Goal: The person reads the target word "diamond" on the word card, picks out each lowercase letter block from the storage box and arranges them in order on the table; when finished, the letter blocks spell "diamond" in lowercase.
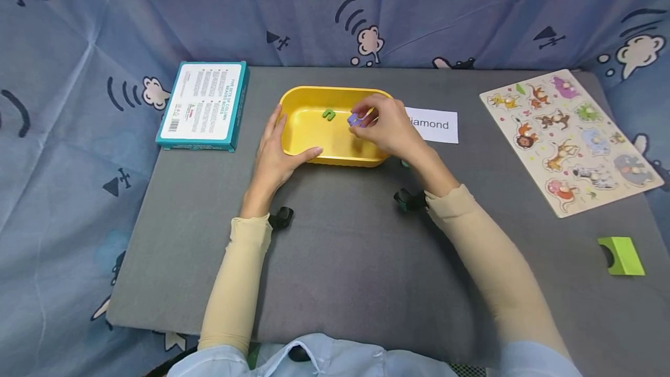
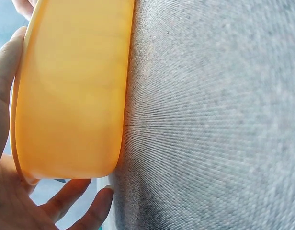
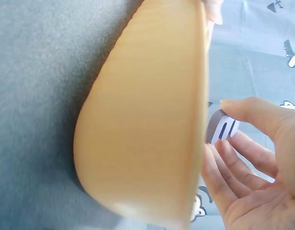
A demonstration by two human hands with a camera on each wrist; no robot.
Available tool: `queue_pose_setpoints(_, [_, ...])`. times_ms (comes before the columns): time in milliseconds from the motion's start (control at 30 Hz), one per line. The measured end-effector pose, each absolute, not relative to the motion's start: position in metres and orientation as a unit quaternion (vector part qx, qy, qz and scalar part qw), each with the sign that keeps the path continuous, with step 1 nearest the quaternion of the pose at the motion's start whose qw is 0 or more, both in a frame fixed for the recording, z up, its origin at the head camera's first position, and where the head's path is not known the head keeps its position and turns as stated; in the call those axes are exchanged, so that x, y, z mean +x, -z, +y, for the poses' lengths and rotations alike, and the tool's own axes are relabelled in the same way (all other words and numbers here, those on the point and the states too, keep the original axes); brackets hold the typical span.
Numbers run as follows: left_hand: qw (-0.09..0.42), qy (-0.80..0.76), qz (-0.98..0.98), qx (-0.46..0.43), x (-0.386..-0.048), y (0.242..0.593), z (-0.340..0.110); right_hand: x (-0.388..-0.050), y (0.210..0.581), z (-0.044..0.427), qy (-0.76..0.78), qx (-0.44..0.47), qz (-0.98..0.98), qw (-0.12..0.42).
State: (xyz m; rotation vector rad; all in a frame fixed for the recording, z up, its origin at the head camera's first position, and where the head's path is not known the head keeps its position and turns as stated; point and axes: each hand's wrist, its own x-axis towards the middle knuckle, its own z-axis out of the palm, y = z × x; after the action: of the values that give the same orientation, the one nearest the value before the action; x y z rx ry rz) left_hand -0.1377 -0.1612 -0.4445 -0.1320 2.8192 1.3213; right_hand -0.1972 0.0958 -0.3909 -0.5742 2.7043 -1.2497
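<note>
A yellow plastic tub [image 1: 335, 159] stands at the middle of the table. My left hand [image 1: 273, 156] holds its near left corner, thumb over the front rim and fingers along the left wall. The left wrist view shows the fingers [image 2: 66, 199] around the tub's end. Over the tub's right part, my right hand [image 1: 389, 124] pinches a small purple letter piece [image 1: 354, 120] between thumb and fingertips. In the right wrist view this letter piece [image 3: 223, 127] has dark slots; which letter it is I cannot tell. A green letter piece [image 1: 328, 114] lies on the tub floor.
A white card [image 1: 434, 127] reading "iamond", partly covered by my right hand, lies right of the tub. A teal-edged box [image 1: 201, 103] lies at left. An animal puzzle board [image 1: 570, 138] and a green arch block [image 1: 623, 256] are at right. A patterned curtain [image 1: 314, 10] hangs behind.
</note>
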Motion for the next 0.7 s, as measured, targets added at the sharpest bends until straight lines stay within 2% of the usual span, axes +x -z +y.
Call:
queue_pose_setpoints(267, [0.013,-0.429,0.903,-0.039,-0.137,0.444,-0.161,-0.180,0.381,0.124,0.415,-0.204,0.886,0.013])
queue_pose_setpoints(533, [0.009,-0.430,0.902,-0.034,-0.138,0.446,-0.162,-0.163,0.376,0.165,0.415,-0.173,0.893,0.019])
queue_pose_setpoints(700, [0.007,-0.431,0.902,-0.031,-0.138,0.446,-0.162,-0.156,0.381,0.185,0.417,-0.164,0.894,-0.017])
